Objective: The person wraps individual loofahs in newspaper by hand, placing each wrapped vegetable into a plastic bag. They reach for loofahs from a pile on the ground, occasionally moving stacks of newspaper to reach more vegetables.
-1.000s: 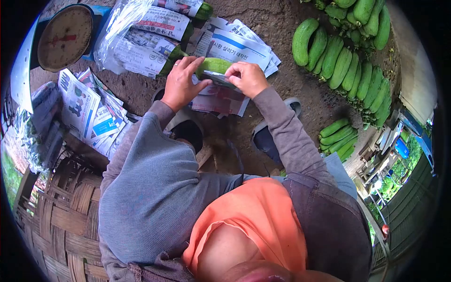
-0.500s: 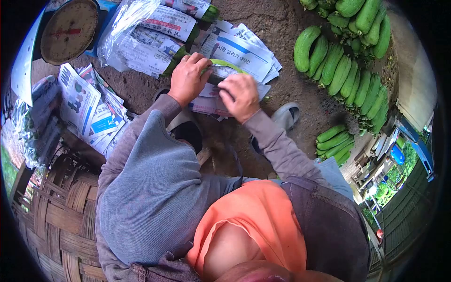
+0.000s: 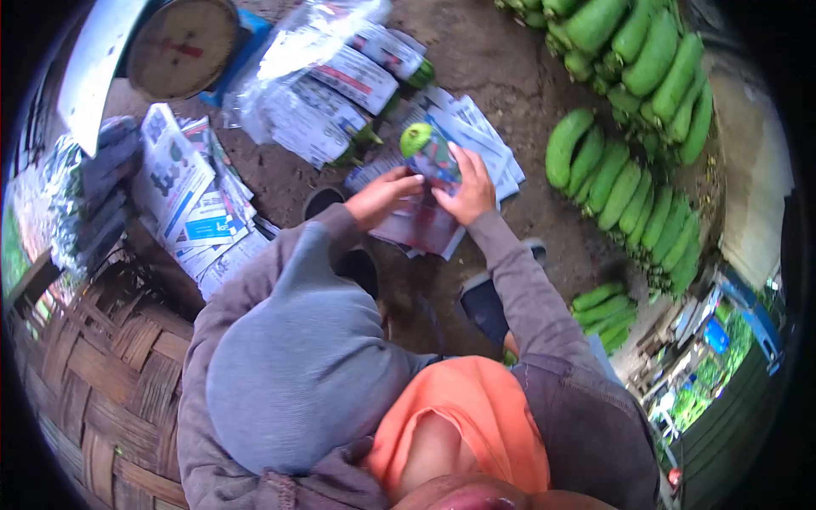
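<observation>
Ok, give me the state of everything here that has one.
gourd: partly wrapped in newspaper, green tip bare, tilted up.
left hand: fingers on the gourd's wrapping.
right hand: gripping the wrapped part.
bundles: wrapped, lying down.
loose gourds: unwrapped, in rows.
newspaper stack: lying flat.

The gourd [image 3: 422, 146] is held between the left hand [image 3: 380, 195] and the right hand [image 3: 467, 191], above the newspaper sheets [image 3: 493, 140] on the ground. Behind it lie the wrapped gourds [image 3: 340, 93], and the scale [image 3: 183, 47] is further left. The newspaper stack [image 3: 191, 191] lies at the left, with the woven basket [image 3: 93, 374] nearer to the person. The bare gourds [image 3: 633, 170] lie in rows at the right.
</observation>
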Demonstrator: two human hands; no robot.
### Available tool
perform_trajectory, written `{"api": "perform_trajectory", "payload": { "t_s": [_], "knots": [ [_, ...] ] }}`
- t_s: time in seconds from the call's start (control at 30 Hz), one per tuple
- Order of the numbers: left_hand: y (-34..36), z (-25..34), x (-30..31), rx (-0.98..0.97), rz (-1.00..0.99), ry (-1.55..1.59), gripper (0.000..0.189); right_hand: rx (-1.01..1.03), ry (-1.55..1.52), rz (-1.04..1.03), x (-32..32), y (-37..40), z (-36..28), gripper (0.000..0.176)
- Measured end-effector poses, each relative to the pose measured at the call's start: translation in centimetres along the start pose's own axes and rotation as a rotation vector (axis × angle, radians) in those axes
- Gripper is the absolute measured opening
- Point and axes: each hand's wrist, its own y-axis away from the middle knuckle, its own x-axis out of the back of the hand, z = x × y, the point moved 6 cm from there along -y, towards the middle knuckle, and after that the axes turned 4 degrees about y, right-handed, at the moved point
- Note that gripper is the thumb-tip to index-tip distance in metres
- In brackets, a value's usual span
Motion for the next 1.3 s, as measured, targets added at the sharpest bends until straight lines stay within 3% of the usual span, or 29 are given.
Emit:
{"api": "perform_trajectory", "payload": {
  "t_s": [0.07,0.17,0.27,0.37,0.5,0.6,0.67,0.73,0.8,0.83,0.87,0.93,1.03,1.2,1.27,1.3],
  "knots": [
    [-2.0,-0.2,-0.6,-0.052,-0.221,0.14,0.05,-0.043,-0.106,-0.014,0.6,0.1,-2.0,0.09],
    [0.5,2.2,-2.3,-0.192,-0.32,0.191,0.055,-0.103,-0.255,-0.04,1.6,0.3,-3.8,0.092],
    [1.7,3.3,-2.6,-0.248,-0.305,0.177,0.063,-0.013,-0.15,-0.086,3.3,-0.5,-5.8,0.093],
    [2.1,5.1,-2.7,-0.361,-0.321,0.132,0.064,0.149,0.043,0.054,5.8,-2.0,-7.8,0.096],
    [3.6,9.7,-4.6,-0.408,-0.317,0.006,0.067,0.114,-0.335,-0.009,6.3,-3.7,-7.0,0.097],
    [5.9,15.9,-4.9,-1.019,-0.041,-1.233,0.08,0.133,-0.421,0.024,7.7,-5.5,-6.1,0.094],
    [7.5,19.6,-4.6,-0.981,0.25,-1.639,0.089,0.093,-0.342,0.004,8.8,-7.0,-5.4,0.094],
    [7.7,22.7,-2.8,-1.003,0.648,-1.995,0.093,0.175,-0.12,-0.054,9.1,-8.7,-5.5,0.091],
    [5.9,25.0,0.9,-0.883,0.89,-2.22,0.092,0.237,0.028,-0.128,8.2,-9.9,-5.5,0.09],
    [5.1,26.0,2.4,-0.749,0.845,-2.168,0.081,0.268,0.072,-0.159,7.4,-10.6,-6.1,0.086],
    [4.5,26.8,3.4,-0.748,0.818,-2.105,0.069,0.306,0.079,-0.182,6.6,-11.2,-6.9,0.086],
    [4.1,28.0,4.0,-0.947,0.751,-1.967,0.054,0.38,0.094,-0.227,4.8,-12.6,-8.6,0.085],
    [5.1,29.4,3.2,-1.053,0.726,-1.817,0.053,0.327,0.06,-0.275,2.2,-15.5,-10.6,0.082],
    [6.4,28.8,1.5,-0.978,0.724,-1.855,0.056,0.145,-0.095,-0.271,-1.1,-21.5,-11.1,0.082],
    [6.9,27.8,0.6,-1.152,0.736,-1.833,0.055,0.034,-0.158,-0.31,-2.4,-23.6,-10.4,0.084],
    [6.8,27.4,0.5,-1.061,0.753,-1.85,0.055,0.015,-0.169,-0.282,-2.9,-24.5,-9.9,0.087]
  ]
}}
